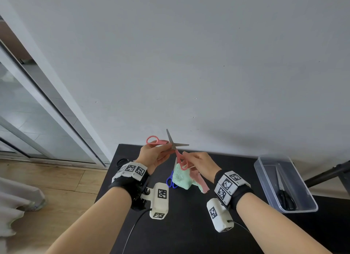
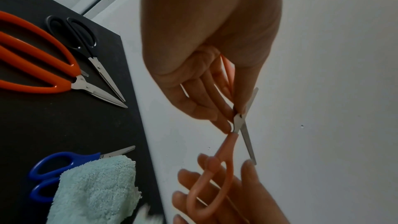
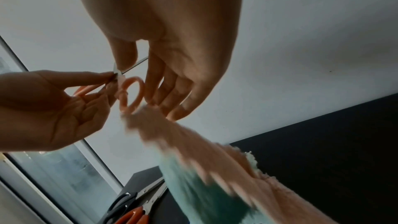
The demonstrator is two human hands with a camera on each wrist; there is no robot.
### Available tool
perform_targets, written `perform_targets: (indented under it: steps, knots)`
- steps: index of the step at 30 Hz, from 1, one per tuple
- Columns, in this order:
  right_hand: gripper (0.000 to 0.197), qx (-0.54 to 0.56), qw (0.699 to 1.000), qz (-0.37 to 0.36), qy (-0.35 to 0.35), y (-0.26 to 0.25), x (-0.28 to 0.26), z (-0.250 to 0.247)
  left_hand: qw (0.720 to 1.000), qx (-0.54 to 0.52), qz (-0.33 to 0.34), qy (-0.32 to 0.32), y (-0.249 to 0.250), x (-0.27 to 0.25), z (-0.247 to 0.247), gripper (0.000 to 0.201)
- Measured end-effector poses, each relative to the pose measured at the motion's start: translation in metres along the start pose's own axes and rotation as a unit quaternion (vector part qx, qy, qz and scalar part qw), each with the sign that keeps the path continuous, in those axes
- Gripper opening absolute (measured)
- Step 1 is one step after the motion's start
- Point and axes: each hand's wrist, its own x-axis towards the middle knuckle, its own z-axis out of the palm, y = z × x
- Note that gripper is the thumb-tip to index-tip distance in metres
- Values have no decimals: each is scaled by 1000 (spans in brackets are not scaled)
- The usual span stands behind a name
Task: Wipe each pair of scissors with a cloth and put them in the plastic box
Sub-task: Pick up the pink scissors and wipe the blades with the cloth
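Note:
Pink-handled scissors [image 1: 175, 145] are held above the black table [image 1: 189, 225] with the blades spread wide. My left hand [image 1: 162, 149] pinches them at the pivot, and the upper handle loop sticks out to the left. My right hand [image 1: 191, 159] holds a green-and-pink cloth [image 1: 181, 178] against the lower handle loop, and the cloth hangs down to the table. In the left wrist view my left fingers [image 2: 221, 122] pinch the pivot of the pink scissors [image 2: 224, 156]. The right wrist view shows the cloth [image 3: 204, 156] blurred under my right hand [image 3: 150, 83]. The clear plastic box [image 1: 265, 170] stands at the right.
Black scissors [image 1: 286, 195] lie inside the box. Blue-handled scissors [image 1: 171, 180] lie on the table, partly under the cloth. Orange-handled scissors [image 2: 43, 67] and black-handled scissors [image 2: 86, 43] lie near the table's far left corner. A wall stands right behind the table.

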Motion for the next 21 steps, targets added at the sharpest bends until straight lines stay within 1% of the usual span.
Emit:
perform_targets:
  steps: [3,6,9,13,17,21]
  knots:
    - [24,-22,999,-49,2,0,1,0,1000,-2,4,-13,2,-3,2,34]
    - [17,-3,998,-62,-2,-1,0,-4,1000,-1,-5,-4,5,-5,2,29]
    - [18,-2,998,-68,-2,-3,-2,-9,999,-6,18,37,9,-5,-5,29]
    - [19,-3,997,-72,1,-4,-5,-13,998,-8,42,53,14,-10,-13,16]
    - [18,-18,996,-79,26,-5,-7,-13,998,-14,39,40,13,-14,-17,12]
    - [16,-10,997,-66,37,0,-15,-12,1000,-19,19,3,8,-18,-21,6]
